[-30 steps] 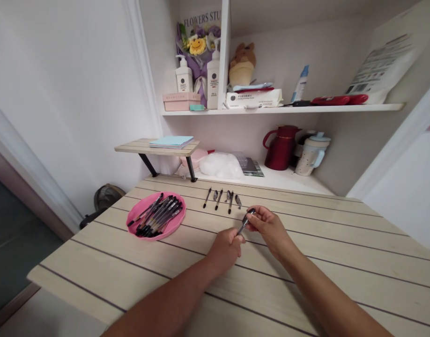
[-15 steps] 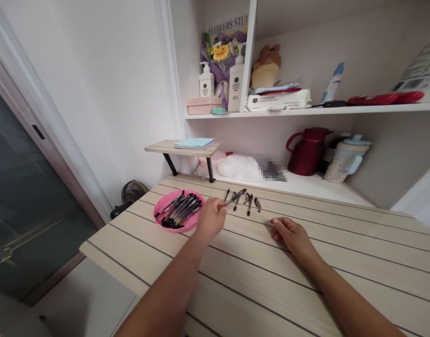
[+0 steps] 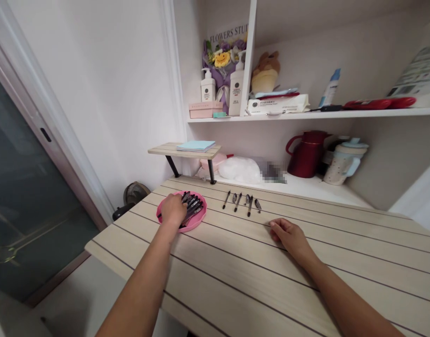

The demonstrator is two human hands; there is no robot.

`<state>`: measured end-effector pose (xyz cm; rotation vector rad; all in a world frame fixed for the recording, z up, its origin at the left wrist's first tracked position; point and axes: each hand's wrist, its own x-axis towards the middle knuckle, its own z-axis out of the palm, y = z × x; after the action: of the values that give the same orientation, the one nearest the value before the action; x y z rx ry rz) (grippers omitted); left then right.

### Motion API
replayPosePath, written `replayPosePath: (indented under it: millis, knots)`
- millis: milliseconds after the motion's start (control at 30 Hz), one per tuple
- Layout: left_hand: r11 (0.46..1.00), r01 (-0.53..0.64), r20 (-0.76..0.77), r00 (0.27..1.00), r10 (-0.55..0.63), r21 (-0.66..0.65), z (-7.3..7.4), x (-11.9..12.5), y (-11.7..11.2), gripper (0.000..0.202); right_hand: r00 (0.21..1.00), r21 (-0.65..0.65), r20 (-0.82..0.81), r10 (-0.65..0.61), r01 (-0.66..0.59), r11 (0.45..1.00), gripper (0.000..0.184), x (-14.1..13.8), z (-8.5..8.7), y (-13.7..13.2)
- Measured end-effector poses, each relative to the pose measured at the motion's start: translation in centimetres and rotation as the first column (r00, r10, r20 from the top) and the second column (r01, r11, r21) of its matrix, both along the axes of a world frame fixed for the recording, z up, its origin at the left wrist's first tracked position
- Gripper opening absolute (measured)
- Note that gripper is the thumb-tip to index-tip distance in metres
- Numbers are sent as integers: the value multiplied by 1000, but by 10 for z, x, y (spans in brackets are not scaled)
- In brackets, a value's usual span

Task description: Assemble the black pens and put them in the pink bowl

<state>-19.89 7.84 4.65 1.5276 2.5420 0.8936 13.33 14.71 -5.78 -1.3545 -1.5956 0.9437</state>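
My left hand [image 3: 173,210] reaches into a pink tray [image 3: 201,216] of several black pens [image 3: 193,206] at the table's left. Its fingers curl down onto the pens, and what they grip is hidden. My right hand [image 3: 288,236] rests on the wooden table [image 3: 306,290] near the middle. Its fingers are loosely curled and I see nothing in them. A short row of loose pens and caps [image 3: 242,201] lies just beyond, between the two hands.
A small wooden riser [image 3: 184,150] with a blue notebook stands behind the tray. A red jug [image 3: 306,154] and a white jug [image 3: 343,161] stand on the white ledge at the back. The shelf [image 3: 306,113] above holds bottles, boxes and a bouquet. The table's left edge drops to the floor.
Both hands held one pen together a second ago. My left hand then carried it left, past the row, to the pink tray. My right hand dropped to rest on the table.
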Motion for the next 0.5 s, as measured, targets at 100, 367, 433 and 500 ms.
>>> replayPosePath:
  millis: [100, 367, 433, 500]
  knots:
    - [981, 186, 107, 976, -191, 58, 3, 32, 5, 21, 981, 51, 186, -46, 37, 998, 25, -2, 3, 5]
    - [796, 593, 541, 633, -554, 123, -53, 145, 12, 21, 843, 145, 511, -167, 107, 984, 18, -23, 24, 35]
    - [789, 597, 582, 592, -557, 148, -69, 152, 13, 21, 810, 147, 556, -186, 125, 981, 20, -30, 28, 41]
    - [792, 586, 596, 579, -556, 169, -80, 150, 15, 20, 778, 141, 599, -192, 134, 981, 24, -38, 32, 45]
